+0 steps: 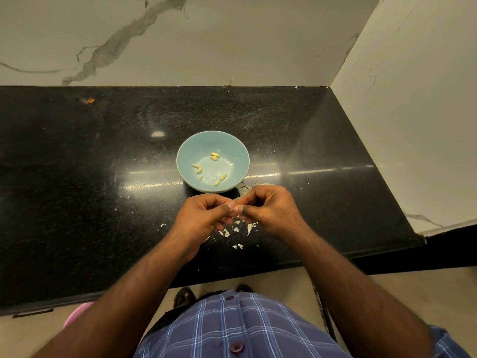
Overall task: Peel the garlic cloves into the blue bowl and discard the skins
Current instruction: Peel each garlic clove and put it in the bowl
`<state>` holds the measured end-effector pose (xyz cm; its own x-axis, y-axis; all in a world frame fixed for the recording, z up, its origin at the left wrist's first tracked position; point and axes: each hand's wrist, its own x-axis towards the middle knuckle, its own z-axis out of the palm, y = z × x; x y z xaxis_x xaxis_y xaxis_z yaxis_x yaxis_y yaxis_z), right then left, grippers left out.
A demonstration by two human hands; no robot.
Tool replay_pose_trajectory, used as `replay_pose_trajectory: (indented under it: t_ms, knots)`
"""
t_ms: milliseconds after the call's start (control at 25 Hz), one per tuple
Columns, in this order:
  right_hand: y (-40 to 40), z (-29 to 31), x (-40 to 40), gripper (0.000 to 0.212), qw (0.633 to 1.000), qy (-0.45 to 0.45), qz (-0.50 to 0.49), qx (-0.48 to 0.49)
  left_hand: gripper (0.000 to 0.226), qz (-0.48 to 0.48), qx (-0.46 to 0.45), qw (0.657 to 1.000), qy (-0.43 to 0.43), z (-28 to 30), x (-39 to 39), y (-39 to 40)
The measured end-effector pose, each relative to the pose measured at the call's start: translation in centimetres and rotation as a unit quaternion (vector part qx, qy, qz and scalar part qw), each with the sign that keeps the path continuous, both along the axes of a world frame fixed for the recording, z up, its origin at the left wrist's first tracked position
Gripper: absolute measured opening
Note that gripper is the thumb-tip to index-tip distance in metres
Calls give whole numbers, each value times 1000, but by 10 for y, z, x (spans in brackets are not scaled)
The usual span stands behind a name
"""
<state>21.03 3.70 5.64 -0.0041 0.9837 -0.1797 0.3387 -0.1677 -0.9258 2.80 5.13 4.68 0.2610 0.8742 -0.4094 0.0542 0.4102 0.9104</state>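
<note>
Fingertips of both hands met over a garlic clove [236, 208], the left hand [206, 215] and the right hand [271, 210] each pinching it, with papery skin showing at the pinch. Below the hands, skin scraps [237, 229] lay scattered on the black counter [77, 177]. Just beyond the knuckles stood the blue bowl [213, 165], holding several peeled cloves [214, 156]. More skins [244, 188] lay beside the bowl's right edge.
</note>
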Motion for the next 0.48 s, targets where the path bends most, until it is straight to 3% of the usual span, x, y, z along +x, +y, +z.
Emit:
replay_pose_trajectory:
  t_ms: [280,480]
  knots:
    - [-1,2,-3,11,999,41,7,-18,13,13,36,999,-14,0,-1,-6]
    - [-2,4,-2,13,999,36,22,5,8,41,-11,998,-40,-4,-3,-4]
